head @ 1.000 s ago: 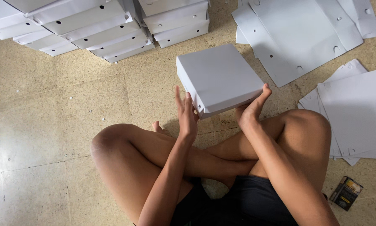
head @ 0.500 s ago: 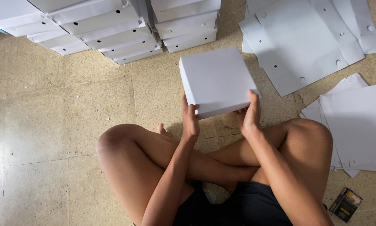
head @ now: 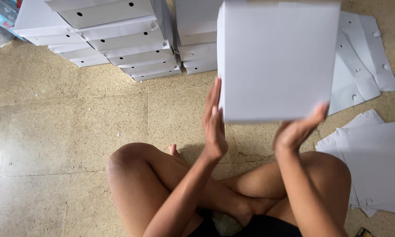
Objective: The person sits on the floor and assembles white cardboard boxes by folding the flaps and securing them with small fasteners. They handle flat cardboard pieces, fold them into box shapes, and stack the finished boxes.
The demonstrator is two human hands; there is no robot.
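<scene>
I sit cross-legged on a speckled tile floor. A closed white cardboard box (head: 276,61) is raised in front of me, filling the upper right of the head view. My left hand (head: 214,120) presses flat against its left side. My right hand (head: 299,127) supports its lower right corner from beneath. The box hides part of the stacks behind it.
Stacks of finished white boxes with round holes (head: 118,41) stand at the back left and centre. Flat unfolded white box blanks (head: 364,57) lie at the back right, and more blanks (head: 373,162) lie by my right knee. A plastic-wrapped packet (head: 2,19) sits top left.
The box has been lifted from low over my knees up and toward the camera, so it looks much larger. Both hands stayed on its sides and rose with it.
</scene>
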